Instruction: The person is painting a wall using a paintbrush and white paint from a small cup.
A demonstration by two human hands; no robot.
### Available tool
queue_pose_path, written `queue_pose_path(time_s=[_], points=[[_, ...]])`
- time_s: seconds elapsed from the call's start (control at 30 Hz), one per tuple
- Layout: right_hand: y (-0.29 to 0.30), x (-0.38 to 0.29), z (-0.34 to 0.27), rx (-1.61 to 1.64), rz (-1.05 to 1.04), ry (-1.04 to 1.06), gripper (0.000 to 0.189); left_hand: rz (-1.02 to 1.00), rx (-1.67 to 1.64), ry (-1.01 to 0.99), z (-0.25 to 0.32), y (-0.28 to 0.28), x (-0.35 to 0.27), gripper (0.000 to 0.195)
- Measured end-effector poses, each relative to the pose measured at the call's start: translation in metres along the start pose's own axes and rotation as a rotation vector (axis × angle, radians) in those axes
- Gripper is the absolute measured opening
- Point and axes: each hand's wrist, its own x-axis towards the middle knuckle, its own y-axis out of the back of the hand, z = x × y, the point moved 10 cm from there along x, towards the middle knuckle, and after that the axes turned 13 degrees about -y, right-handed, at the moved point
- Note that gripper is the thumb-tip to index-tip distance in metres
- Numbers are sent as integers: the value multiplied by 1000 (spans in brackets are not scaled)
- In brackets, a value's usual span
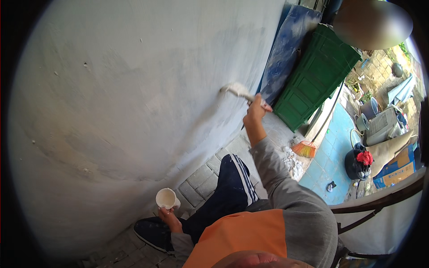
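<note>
My right hand point(256, 109) grips the handle of a paintbrush point(238, 89). Its pale, paint-covered bristles are at the wall point(134, 100), and slight blur hides whether they touch it. The wall is whitish, with patchy grey areas and a few small pits. Low down near my shoe, my left hand point(170, 218) holds a white cup point(166, 198) with its mouth facing up. Pale paint coats the inside of the cup.
A green panelled door point(316, 73) and a blue sheet point(290, 50) lean beyond the wall's end. An orange-bristled broom point(304, 148) stands near blue floor tiles point(323, 167). A black tub point(354, 164) holds cloths. Grey paving blocks point(201, 179) run along the wall's foot.
</note>
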Motion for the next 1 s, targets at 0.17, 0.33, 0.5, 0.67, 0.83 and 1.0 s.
queue_pose_path(time_s=[0.17, 0.33, 0.5, 0.67, 0.83, 1.0], points=[[-105, -46, -123, 43, -383, 64, 28, 32, -47, 15, 1, -5, 0, 16], [-183, -93, -203, 108, -467, 8, 17, 12, 13, -20, 8, -8, 2, 18], [-222, -117, -242, 239, -608, 28, 17, 69, 21, -22, 12, -4, -3, 19], [-184, -101, -173, 198, -533, 166, 25, 38, 13, -42, 11, 4, -2, 19], [-64, -67, -45, 94, -349, 192, 31, 97, 35, -51, 21, -1, -5, 21], [55, -47, 92, -108, -15, -39, 29, 85, -46, -18, 14, -1, -4, 19]])
